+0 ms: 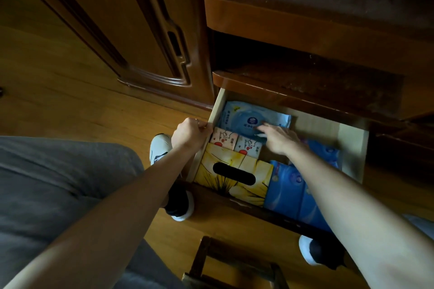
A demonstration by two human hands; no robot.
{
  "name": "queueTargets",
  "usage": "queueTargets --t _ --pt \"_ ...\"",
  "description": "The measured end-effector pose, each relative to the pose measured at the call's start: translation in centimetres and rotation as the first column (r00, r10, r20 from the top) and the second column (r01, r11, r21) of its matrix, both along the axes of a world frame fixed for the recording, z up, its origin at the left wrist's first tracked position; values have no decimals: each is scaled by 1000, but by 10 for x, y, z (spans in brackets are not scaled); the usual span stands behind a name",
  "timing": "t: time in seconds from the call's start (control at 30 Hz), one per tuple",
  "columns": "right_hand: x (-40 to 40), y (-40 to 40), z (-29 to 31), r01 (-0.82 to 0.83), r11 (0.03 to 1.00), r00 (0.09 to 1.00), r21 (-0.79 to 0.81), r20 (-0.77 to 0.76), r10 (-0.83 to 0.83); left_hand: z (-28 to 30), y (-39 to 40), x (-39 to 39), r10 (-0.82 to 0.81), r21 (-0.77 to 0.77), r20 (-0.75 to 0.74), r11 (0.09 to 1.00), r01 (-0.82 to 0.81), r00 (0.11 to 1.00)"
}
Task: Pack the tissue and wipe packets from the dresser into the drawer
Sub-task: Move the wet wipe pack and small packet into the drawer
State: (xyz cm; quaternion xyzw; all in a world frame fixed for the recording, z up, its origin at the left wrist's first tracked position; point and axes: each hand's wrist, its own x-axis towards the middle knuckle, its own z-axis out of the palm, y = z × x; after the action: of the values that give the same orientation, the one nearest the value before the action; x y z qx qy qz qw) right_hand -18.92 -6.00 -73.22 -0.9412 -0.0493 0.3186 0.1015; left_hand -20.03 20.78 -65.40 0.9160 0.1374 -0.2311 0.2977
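Observation:
The pale wooden drawer (352,138) is pulled out below the dresser. Inside, a light-blue wipe packet (237,116) lies at the back left. In front of it sit two small pink-and-white tissue packets (222,136) (249,146), then a yellow tissue box (225,164) with a dark oval slot. Blue tissue packs (286,190) fill the front right, with another blue pack (325,151) behind them. My left hand (191,132) grips the drawer's left wall. My right hand (278,136) rests flat, fingers spread, its fingertips on the wipe packet.
A dark wooden cupboard door (145,30) stands to the left. The dresser's shelf edges (281,87) overhang the drawer's back. A wooden stool (234,265) is at the bottom by my white-toed shoes (159,148). My grey trouser leg fills the lower left.

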Motion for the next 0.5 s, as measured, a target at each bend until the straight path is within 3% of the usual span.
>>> queueTargets --t 0.17,0.27,0.33,0.43,0.5 --pt "4 -1 13 200 975 951 98 221 -218 2 -1 0 4 -9 -19 1000 -4 1000" --pt "3 8 13 146 967 907 209 361 -215 2 -1 0 9 -6 -18 1000 -9 1000" --pt "8 20 14 30 974 894 223 431 -126 2 -1 0 17 -9 -22 1000 -17 1000" --pt "24 37 17 -107 987 959 124 274 69 3 -1 1 33 -19 -35 999 -34 999" --pt "30 41 15 -100 990 990 98 107 89 4 -1 3 37 -31 -49 999 -38 998"
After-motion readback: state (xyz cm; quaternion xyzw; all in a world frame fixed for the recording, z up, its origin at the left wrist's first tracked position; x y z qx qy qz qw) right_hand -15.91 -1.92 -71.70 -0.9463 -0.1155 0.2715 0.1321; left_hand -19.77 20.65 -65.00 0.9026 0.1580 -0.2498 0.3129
